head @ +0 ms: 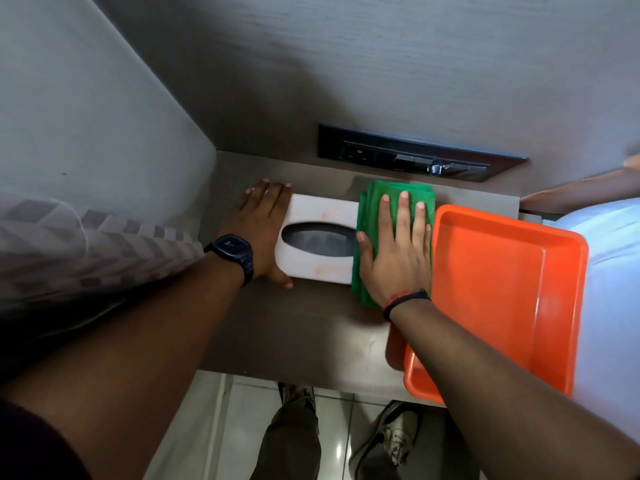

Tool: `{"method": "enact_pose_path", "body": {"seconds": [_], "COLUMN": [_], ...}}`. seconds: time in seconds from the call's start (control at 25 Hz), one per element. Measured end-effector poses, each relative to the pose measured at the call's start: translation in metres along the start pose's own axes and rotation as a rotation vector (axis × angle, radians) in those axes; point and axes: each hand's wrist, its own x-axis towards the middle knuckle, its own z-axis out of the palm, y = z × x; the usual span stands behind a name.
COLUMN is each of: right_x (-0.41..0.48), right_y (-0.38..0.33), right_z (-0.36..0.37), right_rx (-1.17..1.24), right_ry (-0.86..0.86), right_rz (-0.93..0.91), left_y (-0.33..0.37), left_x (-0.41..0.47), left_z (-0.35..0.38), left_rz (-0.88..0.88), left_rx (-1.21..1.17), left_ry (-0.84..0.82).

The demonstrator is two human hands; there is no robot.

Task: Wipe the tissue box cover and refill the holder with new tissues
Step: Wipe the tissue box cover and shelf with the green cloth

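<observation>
The white tissue box cover (320, 237) lies flat on the brown shelf (294, 323), its long axis running left to right, with the dark oval slot facing up and no tissue showing in it. The left hand (258, 233) braces the cover's left end, fingers straight and together, palm down, thumb at the near corner – steadying, not gripping. The right hand (398, 251) lies flat with fingers spread on the folded green cloth (370, 202), which covers the right end of the cover; the thumb reaches toward the slot. So the unwiped surface lies to the left of the right fingers, along the long axis, and a wipe would likely travel leftward toward the bracing hand. The right hand is the nearer to the work; faint reddish marks show on the top near both long edges.

Counted – one cover, one cloth, one orange tray (512, 289) just right of the cloth and empty as far as can be seen. No new tissues are in sight, so refilling seems not yet begun
</observation>
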Motion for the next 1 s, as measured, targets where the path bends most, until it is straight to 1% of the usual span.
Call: {"method": "enact_pose_path", "body": {"seconds": [0.12,0.2,0.4,0.48,0.56,0.6,0.68,0.84,0.92,1.0], "right_x": [0.002,0.004,0.003,0.001,-0.005,-0.009,-0.014,-0.009,-0.001,0.005], "right_y": [-0.008,-0.016,-0.049,-0.040,-0.018,-0.009,-0.004,-0.029,-0.048,-0.070], "right_z": [0.008,0.010,0.015,0.012,0.008,0.005,0.004,0.012,0.016,0.020], "right_rx": [0.002,-0.007,0.011,-0.013,-0.082,-0.103,-0.088,0.005,0.042,0.079], "right_ry": [0.069,0.083,-0.005,-0.027,-0.006,0.011,0.037,0.106,0.141,0.107], "right_rz": [0.052,0.056,-0.095,-0.164,-0.213,-0.190,-0.077,0.081,0.086,0.042], "left_y": [0.002,0.002,0.004,0.003,0.001,0.000,-0.001,0.000,0.001,0.001], "left_x": [0.002,0.001,0.000,0.000,0.000,-0.001,-0.001,0.000,0.001,0.000], "left_z": [0.001,0.000,-0.002,-0.002,-0.002,-0.002,-0.001,0.000,0.001,0.001], "left_rz": [0.002,0.002,0.009,0.006,0.001,0.000,0.003,0.014,0.019,0.019], "left_rx": [-0.044,-0.051,-0.046,-0.036,-0.035,-0.039,-0.044,-0.054,-0.060,-0.078], "left_ry": [0.016,0.024,0.034,0.034,0.032,0.029,0.032,0.053,0.063,0.072]}}
